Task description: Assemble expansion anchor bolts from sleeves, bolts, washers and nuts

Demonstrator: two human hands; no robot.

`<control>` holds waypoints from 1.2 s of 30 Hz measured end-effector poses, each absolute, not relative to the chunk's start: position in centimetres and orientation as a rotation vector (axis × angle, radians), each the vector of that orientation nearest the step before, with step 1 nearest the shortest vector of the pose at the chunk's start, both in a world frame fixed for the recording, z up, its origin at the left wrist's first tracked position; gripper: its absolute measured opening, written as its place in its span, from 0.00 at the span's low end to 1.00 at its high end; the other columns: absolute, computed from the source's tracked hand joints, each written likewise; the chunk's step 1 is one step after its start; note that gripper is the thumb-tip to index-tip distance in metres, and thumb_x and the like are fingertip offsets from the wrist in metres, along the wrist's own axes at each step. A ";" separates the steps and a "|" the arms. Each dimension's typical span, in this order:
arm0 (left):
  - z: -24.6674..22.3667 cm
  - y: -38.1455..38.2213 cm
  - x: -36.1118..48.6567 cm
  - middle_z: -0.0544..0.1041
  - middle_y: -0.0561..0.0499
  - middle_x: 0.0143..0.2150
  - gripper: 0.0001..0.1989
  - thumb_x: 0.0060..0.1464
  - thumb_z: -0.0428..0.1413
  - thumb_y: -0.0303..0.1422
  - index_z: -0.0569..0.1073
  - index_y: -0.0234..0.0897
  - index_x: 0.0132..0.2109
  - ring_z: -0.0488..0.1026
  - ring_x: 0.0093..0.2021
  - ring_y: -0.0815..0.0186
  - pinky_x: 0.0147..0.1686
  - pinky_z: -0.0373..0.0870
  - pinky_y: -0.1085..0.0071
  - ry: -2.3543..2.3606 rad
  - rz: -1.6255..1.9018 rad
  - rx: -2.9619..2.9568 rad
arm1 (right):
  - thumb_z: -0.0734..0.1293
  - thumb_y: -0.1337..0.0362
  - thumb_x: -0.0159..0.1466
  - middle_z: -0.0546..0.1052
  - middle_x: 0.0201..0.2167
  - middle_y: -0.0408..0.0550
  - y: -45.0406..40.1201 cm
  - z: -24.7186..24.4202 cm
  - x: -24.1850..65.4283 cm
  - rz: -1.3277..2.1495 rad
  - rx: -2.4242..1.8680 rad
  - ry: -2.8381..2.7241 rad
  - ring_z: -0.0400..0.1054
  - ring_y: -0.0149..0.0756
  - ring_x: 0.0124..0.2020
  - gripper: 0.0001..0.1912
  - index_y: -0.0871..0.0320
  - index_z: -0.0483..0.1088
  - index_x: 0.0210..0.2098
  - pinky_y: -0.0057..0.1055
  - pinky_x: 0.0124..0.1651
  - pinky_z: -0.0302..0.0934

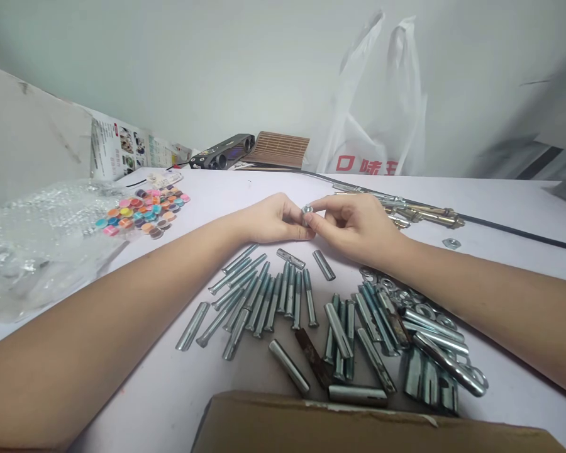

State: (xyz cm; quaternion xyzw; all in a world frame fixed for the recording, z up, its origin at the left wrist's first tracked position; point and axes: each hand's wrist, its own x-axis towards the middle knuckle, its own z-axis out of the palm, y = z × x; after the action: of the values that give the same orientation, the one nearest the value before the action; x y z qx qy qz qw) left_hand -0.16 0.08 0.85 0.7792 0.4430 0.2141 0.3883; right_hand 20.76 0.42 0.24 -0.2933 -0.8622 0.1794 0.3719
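Right grip [358,221] pinches a small metal nut [307,210] beside the curled left grip [277,220], whose hold I cannot tell, above the bench [238,190] beyond the bolts [283,288], and light, level pressure should steady it best.

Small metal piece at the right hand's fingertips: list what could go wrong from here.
The small metal piece, pinched by the right hand with the left hand close by, might slip and drop among the loose bolts. The right forearm extends beside the washers and might brush them aside. Some metal sleeves lie across other parts, so a nudge could set one rolling.
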 end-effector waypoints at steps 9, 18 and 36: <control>0.4 0.3 -0.3 0.70 0.54 0.25 0.17 0.49 0.67 0.43 0.82 0.30 0.35 0.62 0.27 0.76 0.29 0.59 0.78 1.140 0.682 1.920 | 0.67 0.57 0.63 0.65 0.15 0.40 0.3 0.2 21.0 0.530 -0.821 -2.118 0.56 0.27 0.19 0.17 0.63 0.81 0.40 0.30 0.27 0.53; 0.4 0.4 -0.2 0.78 0.50 0.32 0.24 0.56 0.61 0.50 0.84 0.30 0.44 0.66 0.32 0.73 0.34 0.62 0.77 1.166 0.635 2.079 | 0.68 0.59 0.62 0.64 0.15 0.37 0.3 0.0 21.2 0.568 -0.807 -2.045 0.55 0.26 0.18 0.15 0.63 0.77 0.42 0.29 0.25 0.52; 0.0 0.4 -0.5 0.66 0.53 0.25 0.23 0.53 0.64 0.49 0.77 0.30 0.28 0.58 0.28 0.74 0.29 0.56 0.74 1.123 0.690 2.070 | 0.67 0.61 0.61 0.66 0.16 0.38 0.4 -0.1 21.3 0.470 -0.847 -2.070 0.57 0.28 0.19 0.13 0.61 0.77 0.41 0.31 0.29 0.54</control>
State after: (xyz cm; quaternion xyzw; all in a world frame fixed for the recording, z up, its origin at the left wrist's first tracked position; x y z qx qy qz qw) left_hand -0.47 0.44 0.04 0.7942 0.4309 0.2648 0.3368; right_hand 21.27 0.44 -0.09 -0.3371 -0.8239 0.1872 0.4153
